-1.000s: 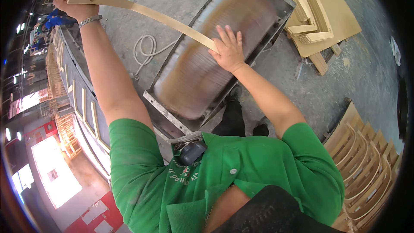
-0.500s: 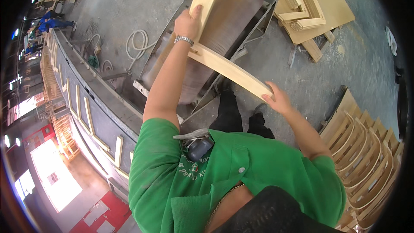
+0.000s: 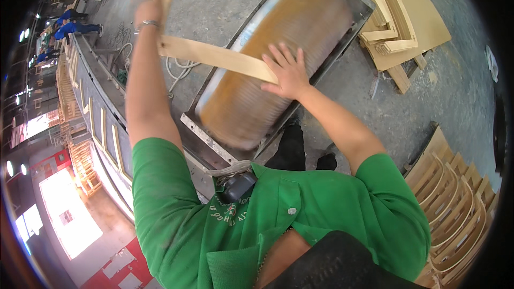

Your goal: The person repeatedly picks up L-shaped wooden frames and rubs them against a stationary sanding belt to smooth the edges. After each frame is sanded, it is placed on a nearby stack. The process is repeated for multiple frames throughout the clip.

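An L-shaped pale wooden piece (image 3: pixel 217 56) has one arm stretched across a wide brown roller (image 3: pixel 284 48), whose surface is blurred as if spinning. The roller lies in a metal frame. Out to the left, my left hand (image 3: pixel 149 12) is closed around the wood by its corner, the thumb along the upright arm, which runs off the top edge. My right hand (image 3: pixel 289 72) lies at the other end of the piece, over the roller, its fingers spread and the palm against the wood. I cannot tell whether the wood touches the roller.
Several angled wooden pieces (image 3: pixel 393 21) are stacked on a board at the right. Curved wooden parts (image 3: pixel 455 203) stand in rows at the lower right. A long dark table (image 3: pixel 99 96) with wooden strips runs along the left. A pale hose (image 3: pixel 176 77) lies on the floor; people in blue are far left.
Both hands and the wooden piece have swung left, bringing its arm across the roller. My right hand has gone from gripping the end to lying spread on it.
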{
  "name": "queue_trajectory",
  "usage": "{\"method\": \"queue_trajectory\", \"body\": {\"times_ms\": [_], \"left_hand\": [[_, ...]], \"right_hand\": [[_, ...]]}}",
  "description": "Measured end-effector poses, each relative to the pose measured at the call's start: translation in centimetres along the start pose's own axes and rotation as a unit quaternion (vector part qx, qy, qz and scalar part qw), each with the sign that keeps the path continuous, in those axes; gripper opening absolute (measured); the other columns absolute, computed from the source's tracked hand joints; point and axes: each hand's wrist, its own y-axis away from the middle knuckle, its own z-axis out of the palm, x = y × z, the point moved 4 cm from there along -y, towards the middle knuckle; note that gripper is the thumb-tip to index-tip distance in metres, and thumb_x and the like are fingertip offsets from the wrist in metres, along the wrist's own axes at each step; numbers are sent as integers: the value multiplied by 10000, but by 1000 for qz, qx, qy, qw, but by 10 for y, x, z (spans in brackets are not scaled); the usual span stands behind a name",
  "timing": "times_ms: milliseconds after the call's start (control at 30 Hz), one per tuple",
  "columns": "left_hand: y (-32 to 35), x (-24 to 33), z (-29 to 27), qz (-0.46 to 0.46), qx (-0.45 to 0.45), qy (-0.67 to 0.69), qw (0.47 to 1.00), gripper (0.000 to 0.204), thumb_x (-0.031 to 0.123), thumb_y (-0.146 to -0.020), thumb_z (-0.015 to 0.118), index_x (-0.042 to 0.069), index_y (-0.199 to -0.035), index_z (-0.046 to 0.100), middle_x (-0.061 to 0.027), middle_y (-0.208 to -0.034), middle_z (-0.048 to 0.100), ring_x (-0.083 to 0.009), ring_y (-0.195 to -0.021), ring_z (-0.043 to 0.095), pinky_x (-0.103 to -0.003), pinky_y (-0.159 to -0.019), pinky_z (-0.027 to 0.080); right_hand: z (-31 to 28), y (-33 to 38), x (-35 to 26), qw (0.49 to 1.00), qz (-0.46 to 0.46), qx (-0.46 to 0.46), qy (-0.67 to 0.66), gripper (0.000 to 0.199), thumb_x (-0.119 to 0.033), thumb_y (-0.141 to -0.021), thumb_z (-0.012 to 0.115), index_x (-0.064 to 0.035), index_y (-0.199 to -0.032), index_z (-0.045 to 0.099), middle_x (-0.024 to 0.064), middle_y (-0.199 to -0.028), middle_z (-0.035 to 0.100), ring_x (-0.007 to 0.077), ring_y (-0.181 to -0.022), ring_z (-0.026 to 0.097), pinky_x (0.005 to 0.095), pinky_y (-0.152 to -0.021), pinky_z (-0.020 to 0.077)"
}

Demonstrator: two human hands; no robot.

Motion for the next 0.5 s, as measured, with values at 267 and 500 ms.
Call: {"method": "queue_trajectory", "body": {"times_ms": [267,500], "left_hand": [[176,30,135,64,-110,23,992,740,645,-979,406,-7,-1251,627,-280,-1268,638,-412,-1221,602,-488,-1016,471],[276,4,137,58,-173,-55,982,607,493,-997,479,-31,-1295,555,-304,-1225,646,-435,-1205,601,-493,-1011,475]], "right_hand": [[-5,198,37,928,233,-258,-136,624,-205,-743,715,-218,-1332,508,130,-1237,625,394,-1088,629,486,-900,520],[-25,274,62,926,172,-246,-228,570,-150,-697,715,-170,-1247,566,127,-1173,642,405,-1073,622,480,-875,520]]}}
